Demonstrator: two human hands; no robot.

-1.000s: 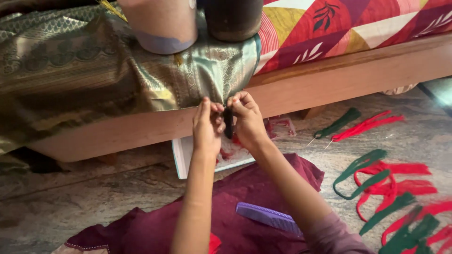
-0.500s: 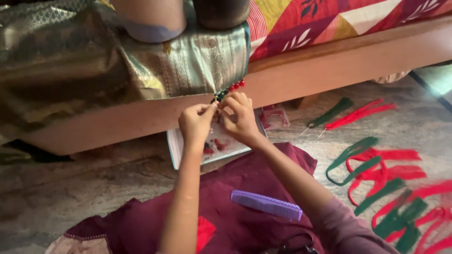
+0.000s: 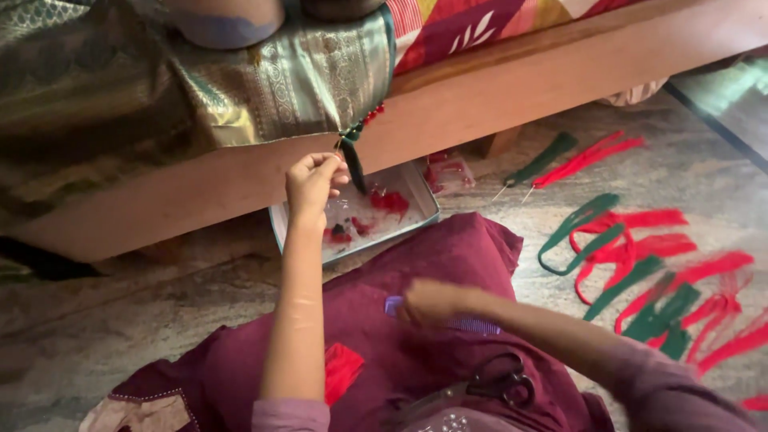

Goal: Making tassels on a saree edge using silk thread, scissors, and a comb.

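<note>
a: start big. what fills the view?

b: a wooden bed frame (image 3: pixel 512 104) runs across the top, with a green-gold silk saree (image 3: pixel 240 88) draped over its edge. below it is stone floor (image 3: pixel 96 320), and a maroon cloth (image 3: pixel 448 264) spread over the person's lap.

a: and to the right?

b: loose red and green thread bundles (image 3: pixel 640 256) lie scattered on the floor, well apart from the hands. a shallow tray (image 3: pixel 416 188) with red scraps sits on the floor just under the bed edge.

a: where's the piece being worked?

b: a dark green tassel (image 3: pixel 352 160) hangs from the saree border, with a few red beads (image 3: pixel 373 114) just above it. the left hand (image 3: pixel 314 180) is raised to it, fingers pinched on something fine beside the tassel; i judge it to be a thread, but it is too thin to see.

a: the other hand?

b: the right hand (image 3: pixel 436 300) is low over the lap, touching a purple comb (image 3: pixel 468 322). it is blurred, so i cannot tell whether the fingers are clenched on it. black scissors (image 3: pixel 496 384) lie on the cloth near it.

a: what could go wrong?

b: with only one hand at the tassel, a tug could loosen the knot or snag the silk. reaching without looking risks brushing the scissors' blades.
</note>
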